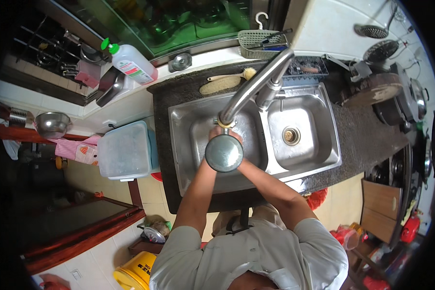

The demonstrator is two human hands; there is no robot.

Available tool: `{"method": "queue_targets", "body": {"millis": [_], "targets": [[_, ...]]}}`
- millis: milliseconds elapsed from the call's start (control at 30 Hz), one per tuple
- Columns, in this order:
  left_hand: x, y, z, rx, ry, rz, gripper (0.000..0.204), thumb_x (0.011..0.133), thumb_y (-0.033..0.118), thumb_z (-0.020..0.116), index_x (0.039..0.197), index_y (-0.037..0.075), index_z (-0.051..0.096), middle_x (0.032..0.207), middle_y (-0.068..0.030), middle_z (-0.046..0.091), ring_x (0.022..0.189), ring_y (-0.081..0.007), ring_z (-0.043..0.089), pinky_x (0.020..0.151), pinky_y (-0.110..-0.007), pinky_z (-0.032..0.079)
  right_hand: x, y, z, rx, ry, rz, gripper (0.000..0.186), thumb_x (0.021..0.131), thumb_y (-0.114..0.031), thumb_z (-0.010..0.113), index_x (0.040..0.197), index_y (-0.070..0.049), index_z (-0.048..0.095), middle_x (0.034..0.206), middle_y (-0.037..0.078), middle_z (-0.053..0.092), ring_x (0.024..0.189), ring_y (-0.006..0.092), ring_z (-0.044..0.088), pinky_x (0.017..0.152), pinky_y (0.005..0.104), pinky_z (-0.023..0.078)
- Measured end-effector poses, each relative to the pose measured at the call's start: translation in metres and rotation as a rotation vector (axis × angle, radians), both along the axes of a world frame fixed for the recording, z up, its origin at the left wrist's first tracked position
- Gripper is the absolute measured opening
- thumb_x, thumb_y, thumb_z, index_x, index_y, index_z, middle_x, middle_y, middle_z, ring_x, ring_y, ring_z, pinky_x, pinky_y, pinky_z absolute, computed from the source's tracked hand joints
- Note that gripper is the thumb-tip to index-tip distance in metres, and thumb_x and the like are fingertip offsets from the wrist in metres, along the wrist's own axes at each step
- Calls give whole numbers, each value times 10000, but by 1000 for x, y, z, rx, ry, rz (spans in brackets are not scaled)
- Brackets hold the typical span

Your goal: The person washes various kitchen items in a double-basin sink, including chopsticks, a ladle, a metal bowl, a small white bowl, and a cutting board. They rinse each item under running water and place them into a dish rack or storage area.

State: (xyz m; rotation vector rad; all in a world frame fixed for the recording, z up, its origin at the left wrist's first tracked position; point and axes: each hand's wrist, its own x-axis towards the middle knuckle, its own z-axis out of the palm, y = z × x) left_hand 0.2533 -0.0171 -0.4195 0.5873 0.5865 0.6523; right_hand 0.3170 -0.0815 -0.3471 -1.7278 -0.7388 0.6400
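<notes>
Directly under the faucet's spout [227, 114], over the large left basin, is a round, glossy grey-green object [224, 153] with a dark rim. Its flat end faces up, and the rest of its shape is hidden. My left hand [213, 132] and my right hand [237, 136] close around it from either side. Only bits of fingers show past its far edge, as the object covers most of both hands. The steel double sink [191, 140] surrounds them. Whether water is running, I cannot tell.
Behind the sink lie a loofah [220, 85] and a brush [249, 73]. A green-capped pump bottle [133, 63] stands on the sill by a hanging grey basket [251, 41]. Pots and a round wooden board [372, 90] crowd the right. A lidded plastic bin [124, 150] stands left.
</notes>
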Motion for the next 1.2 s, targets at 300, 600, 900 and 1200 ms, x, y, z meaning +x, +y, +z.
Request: {"method": "queue_targets", "body": {"millis": [300,600,900,1200], "targets": [[16,-20,-11,68,616,162,261,877,354,612,818,113,532,748,19,468,687,-103,461,603,-262,411,56,5,-48,-174,82,-57,499,899,-420,524,613,-15,579,553,165,550,506,279,515,554,414,413],[-8,-1,79,575,637,-390,354,796,245,723,1036,31,575,881,-30,588,834,-118,534,735,-273,432,91,6,-72,-64,258,21,536,921,-430,492,598,-4,522,512,97,468,513,167,446,552,368,408],[-34,1,90,1134,621,-427,307,830,229,690,1039,23,602,904,-86,637,817,-149,593,718,-287,454,109,5,-41,-104,-14,96,425,923,-365,517,728,7,581,616,103,562,579,175,547,572,342,437],[-26,5,103,1559,732,-290,248,895,274,591,983,42,605,817,-93,601,696,-181,558,673,-287,448,105,20,0,-248,957,155,370,937,-375,482,845,-26,563,767,102,576,682,186,557,543,331,452]]}}
